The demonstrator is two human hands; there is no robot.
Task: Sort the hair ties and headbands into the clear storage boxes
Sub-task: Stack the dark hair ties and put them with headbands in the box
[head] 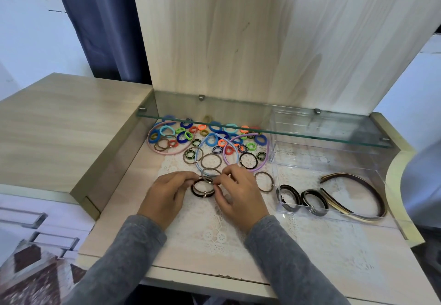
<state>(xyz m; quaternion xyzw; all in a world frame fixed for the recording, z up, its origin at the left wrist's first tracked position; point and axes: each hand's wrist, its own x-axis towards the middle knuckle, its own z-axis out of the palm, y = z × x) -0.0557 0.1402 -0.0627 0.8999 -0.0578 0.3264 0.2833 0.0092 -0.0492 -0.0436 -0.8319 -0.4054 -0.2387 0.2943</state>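
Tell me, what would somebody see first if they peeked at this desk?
First, the heap of bright colourful fabric hair ties at the back, under the glass shelf. Next, the left hand and right hand in the middle, pinching a bunch of thin black and brown elastic hair ties together. On the right, the clear plastic storage box already holds dark curved headbands.

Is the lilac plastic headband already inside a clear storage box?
No, the lilac plastic headband lies on the lace mat, left of the clear storage box.

Both arms wear long grey knit sleeves [133, 252] with a soft, fuzzy weave, ending at the wrists.
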